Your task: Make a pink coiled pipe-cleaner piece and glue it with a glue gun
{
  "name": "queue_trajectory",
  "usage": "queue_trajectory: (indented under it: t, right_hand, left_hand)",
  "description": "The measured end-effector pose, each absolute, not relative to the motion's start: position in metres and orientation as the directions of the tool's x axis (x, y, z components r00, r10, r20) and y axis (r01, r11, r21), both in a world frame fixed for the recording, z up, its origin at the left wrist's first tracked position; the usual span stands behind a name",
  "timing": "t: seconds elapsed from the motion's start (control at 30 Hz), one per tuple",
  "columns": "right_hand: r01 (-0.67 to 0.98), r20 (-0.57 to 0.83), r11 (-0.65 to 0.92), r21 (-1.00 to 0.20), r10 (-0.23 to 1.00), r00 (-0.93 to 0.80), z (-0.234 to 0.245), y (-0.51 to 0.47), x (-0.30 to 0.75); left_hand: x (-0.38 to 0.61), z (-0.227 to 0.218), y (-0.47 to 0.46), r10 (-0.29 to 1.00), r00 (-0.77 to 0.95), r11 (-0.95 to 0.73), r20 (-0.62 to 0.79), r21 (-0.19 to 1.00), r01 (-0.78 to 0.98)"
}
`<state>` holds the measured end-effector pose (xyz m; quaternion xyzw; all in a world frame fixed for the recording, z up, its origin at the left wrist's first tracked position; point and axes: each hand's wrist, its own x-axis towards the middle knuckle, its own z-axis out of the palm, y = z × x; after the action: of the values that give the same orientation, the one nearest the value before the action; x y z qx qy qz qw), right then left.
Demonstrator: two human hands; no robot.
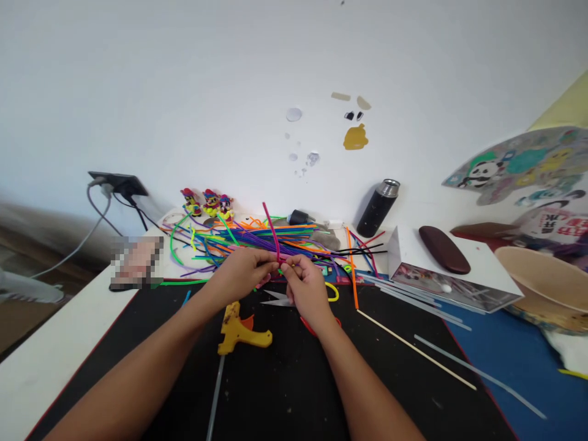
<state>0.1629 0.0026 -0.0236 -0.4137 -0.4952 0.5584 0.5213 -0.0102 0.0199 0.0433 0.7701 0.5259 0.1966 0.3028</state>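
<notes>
My left hand (245,269) and my right hand (305,285) meet at the middle, both with fingers pinched. Between their fingertips is a magenta pipe cleaner (272,228), its free end sticking up and leaning left. A bit of green shows at the fingertips, too small to make out. Scissors (277,299) lie beneath my right hand, blades pointing left, the handles partly covered by hand and wrist. Just below my left hand lies a yellow glue gun (243,337) with a clear glue stick (215,392) extending from it. Behind my hands spreads a pile of colourful pipe cleaners (294,233).
Small pipe-cleaner figures (211,202) stand at the back left, near a blurred phone-like object (138,262). A black flask (378,208) stands by the wall. To the right are a white box (487,266) bearing a brown case (444,249), glue sticks (482,370), a wooden stick (416,349) and a bowl (546,275).
</notes>
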Motion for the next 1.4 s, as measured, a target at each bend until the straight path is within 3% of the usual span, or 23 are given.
queue_trajectory:
  t: [0.23, 0.53, 0.87, 1.1, 1.4]
  right_hand:
    - [-0.156, 0.049, 0.032, -0.987, 0.993, -0.109, -0.029, 0.004, 0.163]
    - [-0.062, 0.056, 0.05, -0.997, 0.994, -0.098, -0.036, 0.005, 0.162]
    - [0.1, 0.118, 0.131, -0.986, 0.985, -0.125, -0.044, 0.003, 0.164]
    - [0.121, 0.117, 0.136, -0.983, 0.982, -0.15, -0.04, -0.003, 0.164]
    - [0.19, 0.126, 0.153, -0.97, 0.981, -0.146, -0.035, -0.003, 0.164]
  left_hand:
    - [0.003, 0.05, 0.009, 0.936, 0.35, -0.342, 0.047, 0.373, 0.863]
    - [0.007, 0.045, 0.009, 0.937, 0.346, -0.333, -0.049, 0.182, 0.925]
    - [0.006, 0.049, 0.012, 0.917, 0.378, -0.366, -0.129, 0.105, 0.925]
    - [-0.005, 0.047, 0.014, 0.903, 0.428, -0.41, -0.04, 0.222, 0.885]
    - [-0.008, 0.043, 0.013, 0.875, 0.485, -0.475, 0.013, 0.22, 0.852]
